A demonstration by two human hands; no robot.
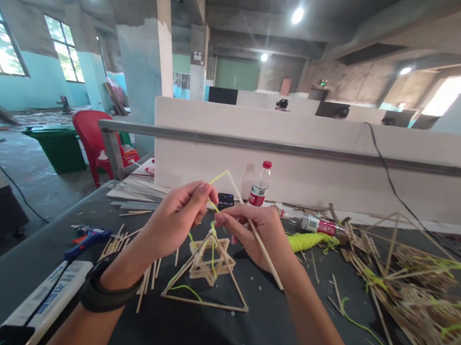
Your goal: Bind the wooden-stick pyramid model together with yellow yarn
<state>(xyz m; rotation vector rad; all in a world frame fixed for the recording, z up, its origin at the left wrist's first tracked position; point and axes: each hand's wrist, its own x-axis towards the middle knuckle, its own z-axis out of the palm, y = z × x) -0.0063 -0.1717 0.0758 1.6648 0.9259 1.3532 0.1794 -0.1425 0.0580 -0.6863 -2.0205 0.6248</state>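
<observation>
Nearest on the dark table (182,342), a power strip (57,296) lies to the left of the triangular stick frame (205,303). The frame sits in front of the person, between the forearms, with a small star-shaped wooden piece (212,276) showing through its middle.

Loose sticks (154,275) are scattered left of the frame, and a glue gun (87,239) lies beyond them. Above the frame's top corner, the left hand (170,221) pinches bright yellow-green string (218,177) between thumb and forefinger. The right hand (261,237) has its fingers pressed together on the string just beside, a long stick (269,255) slanting across that hand.

The string looks thin and slack in places, so an uneven pull could slip it off the corner or drag the light frame askew. The long stick might swing and knock the frame if the right fingers loosen. The slack loop inside the frame could snag on the star.

Beyond the frame are a phone (225,201) and an upright bottle (259,189); to its right, a yarn bundle (305,242) and a stick pile (444,329). A white partition (222,117) stands farthest.
</observation>
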